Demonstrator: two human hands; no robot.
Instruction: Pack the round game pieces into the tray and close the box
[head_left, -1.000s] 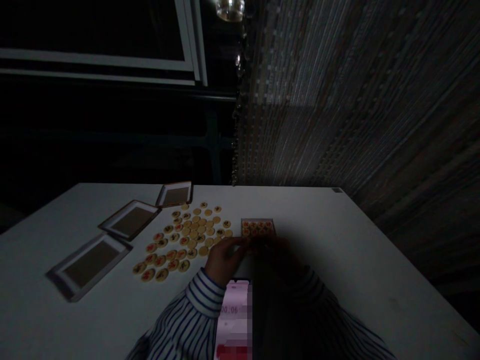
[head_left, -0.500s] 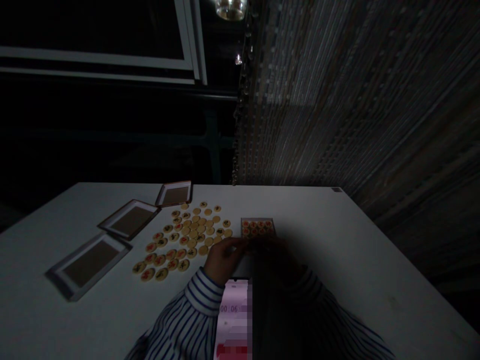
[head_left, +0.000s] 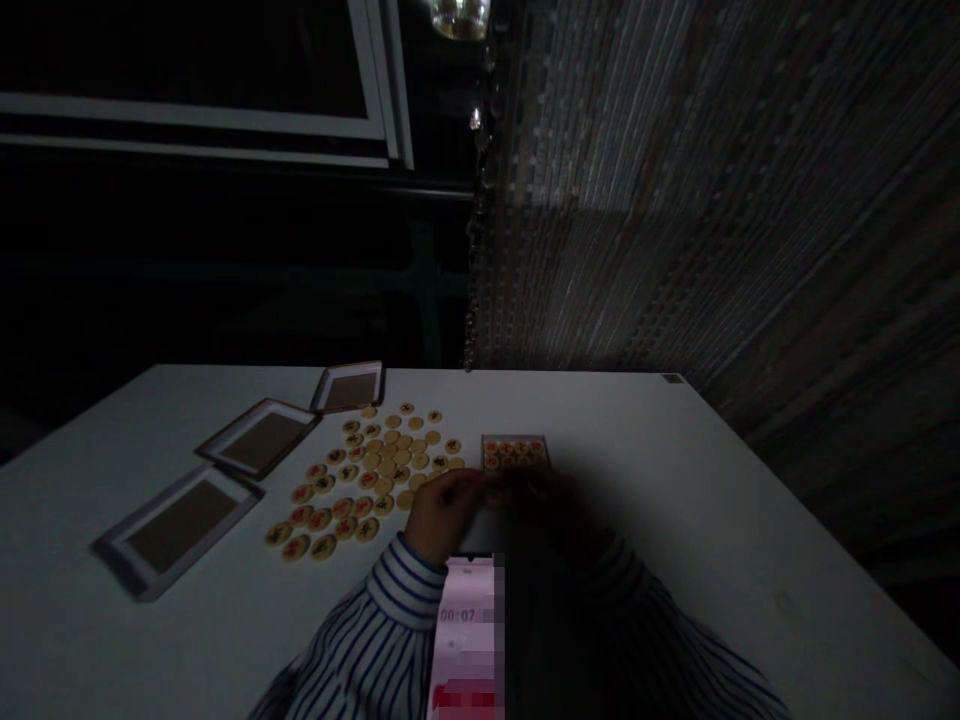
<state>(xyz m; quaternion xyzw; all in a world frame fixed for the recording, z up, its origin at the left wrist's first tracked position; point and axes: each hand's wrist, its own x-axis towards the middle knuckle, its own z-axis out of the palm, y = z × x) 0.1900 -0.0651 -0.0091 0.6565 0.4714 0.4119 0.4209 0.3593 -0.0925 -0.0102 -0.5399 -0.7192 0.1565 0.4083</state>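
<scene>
Left hand: I have the left hand [head_left: 444,508] with thumb and index finger curled toward each other at the box's near left corner; tips blurred and dark, can't tell if they pinch anything.
Right hand: right hand [head_left: 562,505] sits in heavy shadow over the box's near right side, fingers toward the left hand; I can't tell how far open or what it holds.
Box: small open box [head_left: 516,437] lies flat just beyond both sets of fingertips, near edge hidden from me by hands and shadow.
Box discs: red-marked discs [head_left: 516,460], two rows in clear view, four across.
Loose discs: loose discs [head_left: 386,466] spread left of the box, nearest ones beside the left hand; some plain side up, some with red or black characters.
Trays: three shallow trays [head_left: 262,440] in a slanting line left of the loose discs.
Writing: phone screen [head_left: 463,640] between the forearms reads 00:07, right part pixelated; disc characters too small for me to read.
Surface: white table [head_left: 712,500].
</scene>
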